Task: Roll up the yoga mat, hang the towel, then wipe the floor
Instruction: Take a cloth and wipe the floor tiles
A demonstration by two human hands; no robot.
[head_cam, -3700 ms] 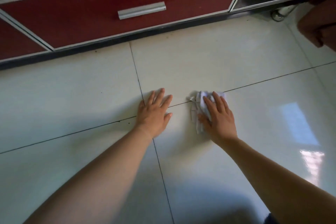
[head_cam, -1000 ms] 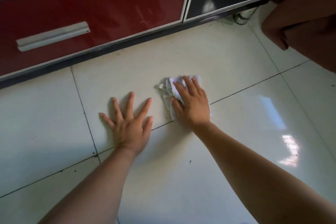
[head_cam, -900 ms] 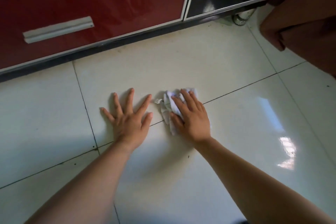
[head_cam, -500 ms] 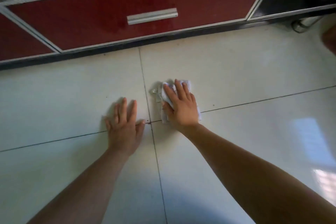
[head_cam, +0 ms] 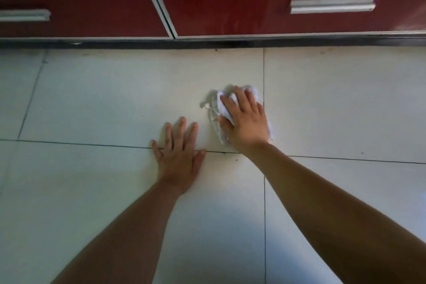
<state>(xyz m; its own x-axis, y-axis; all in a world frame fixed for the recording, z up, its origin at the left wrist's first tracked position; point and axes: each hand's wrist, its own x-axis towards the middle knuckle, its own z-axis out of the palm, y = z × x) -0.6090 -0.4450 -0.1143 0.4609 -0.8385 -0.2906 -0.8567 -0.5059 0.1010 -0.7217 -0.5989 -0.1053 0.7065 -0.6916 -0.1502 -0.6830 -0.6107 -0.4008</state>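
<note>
Pale glossy tiles cover the floor [head_cam: 96, 104], split by thin dark grout lines. Along the far edge run red drawer fronts [head_cam: 226, 0] with silver bar handles [head_cam: 332, 5] above a dark plinth. The left hand [head_cam: 178, 157] lies flat, fingers spread. Just to its right, the right hand [head_cam: 247, 122] presses flat on a crumpled white cloth [head_cam: 216, 108], fingers extended.

No readable text, label or number anywhere.

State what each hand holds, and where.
Right hand presses flat on the white cloth's top; left hand holds nothing, flat on floor.
</note>
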